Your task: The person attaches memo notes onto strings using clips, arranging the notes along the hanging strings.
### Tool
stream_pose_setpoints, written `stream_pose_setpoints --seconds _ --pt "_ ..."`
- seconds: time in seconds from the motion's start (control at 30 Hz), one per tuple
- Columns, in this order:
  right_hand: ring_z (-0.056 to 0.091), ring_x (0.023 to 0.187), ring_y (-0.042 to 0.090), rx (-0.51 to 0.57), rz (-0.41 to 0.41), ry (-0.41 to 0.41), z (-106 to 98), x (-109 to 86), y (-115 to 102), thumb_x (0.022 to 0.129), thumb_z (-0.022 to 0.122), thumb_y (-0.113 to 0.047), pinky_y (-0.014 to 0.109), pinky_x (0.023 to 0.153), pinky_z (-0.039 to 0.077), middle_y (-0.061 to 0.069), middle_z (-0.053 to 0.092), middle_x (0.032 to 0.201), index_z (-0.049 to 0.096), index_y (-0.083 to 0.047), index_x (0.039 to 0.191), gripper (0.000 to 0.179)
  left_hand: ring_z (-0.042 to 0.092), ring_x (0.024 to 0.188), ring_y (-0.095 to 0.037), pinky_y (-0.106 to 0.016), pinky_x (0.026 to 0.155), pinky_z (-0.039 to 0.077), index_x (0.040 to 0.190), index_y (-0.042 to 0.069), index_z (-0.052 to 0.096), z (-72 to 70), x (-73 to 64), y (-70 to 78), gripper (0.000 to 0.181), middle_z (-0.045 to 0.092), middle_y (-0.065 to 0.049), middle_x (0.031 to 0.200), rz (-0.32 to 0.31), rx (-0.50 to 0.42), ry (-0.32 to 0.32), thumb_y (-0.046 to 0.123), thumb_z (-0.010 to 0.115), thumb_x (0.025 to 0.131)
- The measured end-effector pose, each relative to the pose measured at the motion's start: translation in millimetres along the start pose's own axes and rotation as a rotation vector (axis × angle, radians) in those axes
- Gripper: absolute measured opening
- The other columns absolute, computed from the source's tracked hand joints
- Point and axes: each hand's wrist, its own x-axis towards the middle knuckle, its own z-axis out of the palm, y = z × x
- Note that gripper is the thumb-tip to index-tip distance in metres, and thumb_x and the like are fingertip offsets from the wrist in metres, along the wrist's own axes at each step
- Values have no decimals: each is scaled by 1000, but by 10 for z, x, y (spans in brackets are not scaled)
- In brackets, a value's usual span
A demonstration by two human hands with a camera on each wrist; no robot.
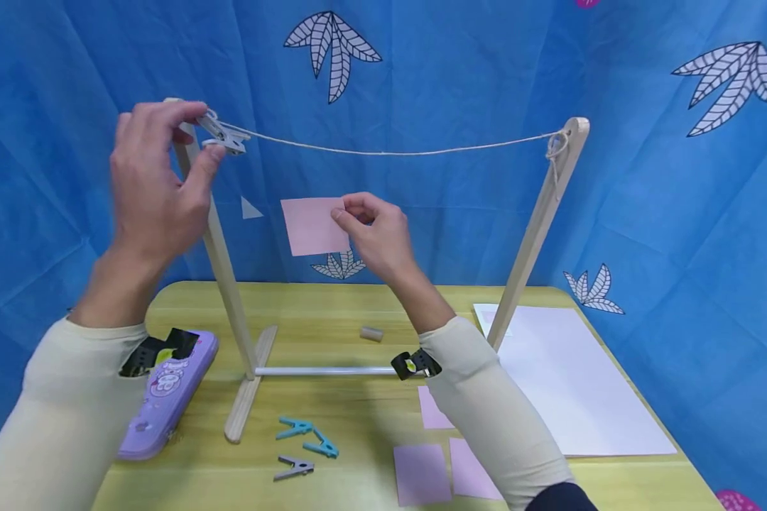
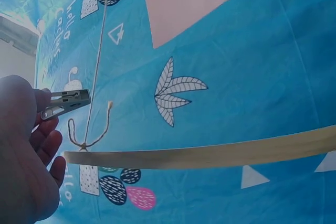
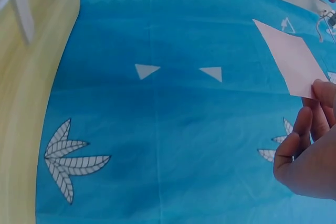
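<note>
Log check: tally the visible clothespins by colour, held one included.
Turquoise clothespins: 2, both on the table
Grey clothespins: 2, one on the table, one pinched in the left hand
Total: 4

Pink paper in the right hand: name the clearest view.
The head view: the pink paper is fully in frame, nearly face-on, pinched by the right hand. The left wrist view cuts it off at the top; the right wrist view shows it slanted.

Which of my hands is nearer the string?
Left. Your left hand pinches a gray clothespin close to the string; your right hand holds a pink paper square farther away, below it.
</note>
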Motion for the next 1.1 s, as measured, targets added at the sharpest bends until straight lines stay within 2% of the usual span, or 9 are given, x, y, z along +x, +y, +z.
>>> stream_pose_setpoints --seconds 0.17,0.4,0.63,0.83,1.1 --pt "62 89 13 34 14 16 58 69 -97 91 68 -26 26 79 53 3 72 96 70 -14 109 22 49 109 -32 -40 96 34 133 4 56 -28 124 24 42 58 -20 123 -12 17 -38 27 57 98" --pt "62 91 12 60 35 29 90 151 -204 89 70 -26 26 81 54 0 72 97 70 -16 109 23 48 110 -34 -41 98 28 130 4 57 -37 289 77 39 59 -22 121 25 52 -77 25 57 98" --pt "63 93 10 122 84 30 158 251 -307 89 70 -27 25 84 53 -2 72 97 70 -18 108 21 47 112 -32 -44 97 28 128 3 58 -45 399 69 39 60 -22 118 6 88 -133 27 55 98" --pt "64 93 9 138 73 38 219 325 -390 88 71 -26 24 85 52 -2 73 95 71 -17 107 20 47 108 -30 -45 99 27 124 4 62 -66 489 48 36 63 -20 117 -1 114 -162 28 57 97" --pt "64 95 8 139 54 36 279 408 -489 89 70 -27 20 84 52 -1 72 100 70 -15 112 25 47 110 -28 -42 104 31 124 4 63 -115 546 57 36 63 -19 119 -59 119 -241 27 55 98"
